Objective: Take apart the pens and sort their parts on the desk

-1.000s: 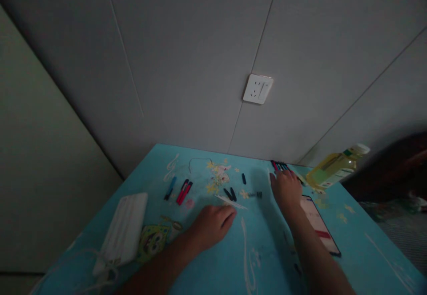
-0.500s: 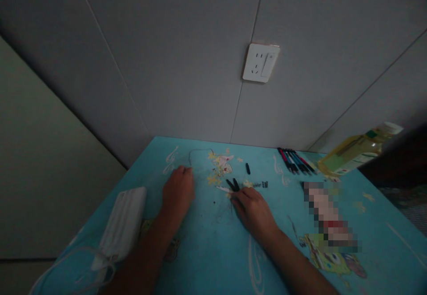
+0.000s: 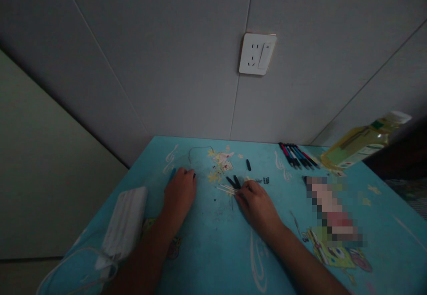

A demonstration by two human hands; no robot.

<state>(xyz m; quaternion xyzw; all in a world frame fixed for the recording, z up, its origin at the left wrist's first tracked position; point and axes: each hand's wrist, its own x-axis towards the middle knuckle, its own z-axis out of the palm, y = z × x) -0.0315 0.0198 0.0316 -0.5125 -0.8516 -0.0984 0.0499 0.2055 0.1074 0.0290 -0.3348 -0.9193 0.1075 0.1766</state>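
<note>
My left hand (image 3: 180, 192) is closed over the left half of the table. A blue end (image 3: 172, 173) sticks out behind its knuckles and a small dark tip shows at its fingers, so it appears to hold a blue pen. My right hand (image 3: 256, 201) rests on the table with fingers bent together at the ends of several thin white sticks (image 3: 225, 188), which look like pen refills. Two short black pen caps or grips (image 3: 234, 182) lie against its fingertips. Another black piece (image 3: 248, 165) lies farther back. Several tiny dark parts (image 3: 266, 180) sit right of the hand.
A row of pens (image 3: 296, 156) lies at the back right, beside a tilted bottle of yellow liquid (image 3: 360, 143). Nearer is a blurred-out flat pack (image 3: 332, 210). At left lies a white power bank (image 3: 125, 219) with a cable (image 3: 75, 255). A wall socket (image 3: 257, 54) is above the blue table (image 3: 216, 250).
A blue end now shows behind my left hand, and a dark tip at its fingers. More white sticks are visible, fanned out by my right fingertips. The view has shifted slightly.
</note>
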